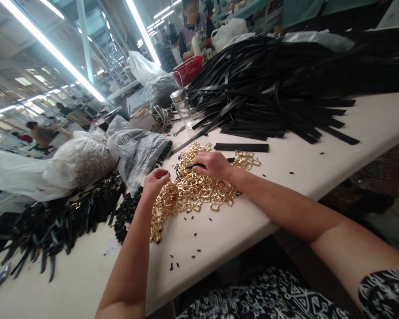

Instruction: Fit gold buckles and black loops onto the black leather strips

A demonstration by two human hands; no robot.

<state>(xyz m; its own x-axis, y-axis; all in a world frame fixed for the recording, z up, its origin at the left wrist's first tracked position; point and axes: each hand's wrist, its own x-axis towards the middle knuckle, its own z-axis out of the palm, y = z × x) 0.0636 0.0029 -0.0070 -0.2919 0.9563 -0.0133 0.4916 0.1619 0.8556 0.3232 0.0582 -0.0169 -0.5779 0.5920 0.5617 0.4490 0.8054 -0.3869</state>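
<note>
A heap of gold-coloured rectangular buckles (199, 188) lies on the pale table beneath both hands. My right hand (213, 165) is closed around a black strap (195, 166), whose end points left over the heap. At the heap's left side, my left hand (157, 178) pinches with thumb and fingers; a small dark piece seems to be at the fingertips, too small to name. Beside my left forearm is a pile of small black loops (128, 212). A short stack of flat black straps (241, 147) lies just beyond my right hand.
Long black straps (246, 84) spread over the table's far right. A glass bottle (182, 108), a red basket (188, 71) and plastic bags (83, 159) stand behind. Finished-looking black straps (66, 217) lie at left. Small black bits (195, 234) dot the front. A person (196, 31) sits opposite.
</note>
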